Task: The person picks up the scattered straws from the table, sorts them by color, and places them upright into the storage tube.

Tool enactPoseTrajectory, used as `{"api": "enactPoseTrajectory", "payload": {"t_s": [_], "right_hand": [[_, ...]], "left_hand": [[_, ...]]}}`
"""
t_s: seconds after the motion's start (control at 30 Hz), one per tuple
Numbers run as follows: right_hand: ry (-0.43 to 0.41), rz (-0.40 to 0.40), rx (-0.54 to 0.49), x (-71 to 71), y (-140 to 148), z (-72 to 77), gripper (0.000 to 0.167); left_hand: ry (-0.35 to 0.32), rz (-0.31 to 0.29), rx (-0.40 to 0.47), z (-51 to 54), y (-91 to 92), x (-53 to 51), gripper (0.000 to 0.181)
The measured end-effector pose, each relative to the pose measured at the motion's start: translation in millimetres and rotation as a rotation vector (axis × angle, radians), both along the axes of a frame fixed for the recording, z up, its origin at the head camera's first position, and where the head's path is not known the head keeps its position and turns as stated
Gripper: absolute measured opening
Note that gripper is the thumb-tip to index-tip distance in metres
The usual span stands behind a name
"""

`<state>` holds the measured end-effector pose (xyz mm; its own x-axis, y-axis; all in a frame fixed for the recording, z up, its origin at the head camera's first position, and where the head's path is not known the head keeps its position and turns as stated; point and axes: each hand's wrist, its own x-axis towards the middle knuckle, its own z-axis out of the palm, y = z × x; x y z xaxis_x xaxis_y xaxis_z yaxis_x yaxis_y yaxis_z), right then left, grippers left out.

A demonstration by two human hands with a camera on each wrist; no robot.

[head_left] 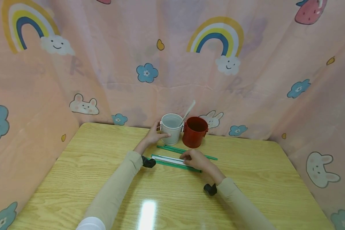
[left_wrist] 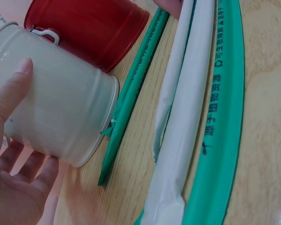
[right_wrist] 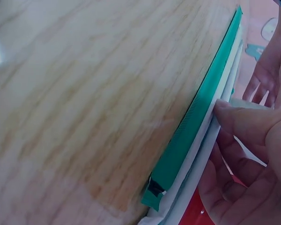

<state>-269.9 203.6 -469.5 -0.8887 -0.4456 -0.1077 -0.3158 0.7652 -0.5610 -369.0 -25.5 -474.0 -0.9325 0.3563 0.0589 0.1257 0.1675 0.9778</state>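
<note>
A small white metal bucket stands at the back of the table with one white-wrapped straw leaning inside it. My left hand holds its left side, thumb across the front and fingers round the other side. Against it on the right is a red bucket. In front lie white paper-wrapped straws beside a green-wrapped straw. My right hand pinches a white-wrapped straw between thumb and fingers near its right end; the fingertips are partly hidden in the head view.
More green-wrapped straws lie between the white ones and the buckets. A patterned pink curtain hangs close behind the wooden table. Black wrist cameras sit under both wrists.
</note>
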Motion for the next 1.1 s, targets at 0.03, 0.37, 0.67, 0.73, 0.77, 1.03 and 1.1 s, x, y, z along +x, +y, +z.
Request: {"api": "enactPoseTrajectory", "payload": {"t_s": [0.03,0.37,0.67,0.73,0.77,1.03,1.1], "right_hand": [[0.009,-0.001,0.003,0.2,0,-0.2,0.02],[0.201,0.021,0.052,4.2,2,9.2,0.016],[0.186,-0.019,0.062,10.8,5,24.8,0.014],[0.187,-0.017,0.053,11.2,6,28.6,0.015],[0.183,-0.02,0.046,11.4,7,30.8,0.016],[0.249,-0.091,-0.064,11.7,6,50.4,0.016],[0.287,-0.114,-0.103,11.4,6,54.0,0.016]], "left_hand": [[0.0,0.0,0.0,-0.2,0.1,-0.2,0.078],[-0.008,-0.008,0.002,-0.1,0.8,1.7,0.08],[0.004,-0.012,-0.002,1.4,-0.5,2.3,0.081],[0.001,-0.014,-0.001,1.0,-0.5,1.9,0.081],[0.0,-0.014,-0.002,0.8,-0.5,1.8,0.081],[0.004,-0.019,0.004,1.9,0.5,2.9,0.079],[0.003,-0.017,-0.002,2.0,0.2,3.1,0.079]]}}
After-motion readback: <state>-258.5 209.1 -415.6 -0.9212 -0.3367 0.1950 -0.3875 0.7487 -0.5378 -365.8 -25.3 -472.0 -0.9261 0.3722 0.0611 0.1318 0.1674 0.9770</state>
